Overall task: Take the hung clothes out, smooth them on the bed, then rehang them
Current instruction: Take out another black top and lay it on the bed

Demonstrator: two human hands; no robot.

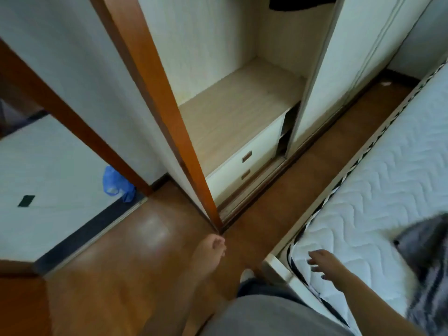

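One floor strip between wardrobe and bed edge, right hand spread

Glossy brown floor, open white wardrobe, two cream drawers

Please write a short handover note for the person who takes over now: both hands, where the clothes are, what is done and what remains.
Left hand: hangs at the person's side, fingers loosely curled, holds nothing.
Right hand: fingers spread over the edge of the bed, holds nothing.
Clothes: a grey garment lies on the bed; a dark garment hangs at the top of the open wardrobe.
Done: at least one garment is out and on the bed.
Left: probably smooth the grey garment (it is blurred, so I cannot tell its state) and rehang it; the dark garment may need the same.
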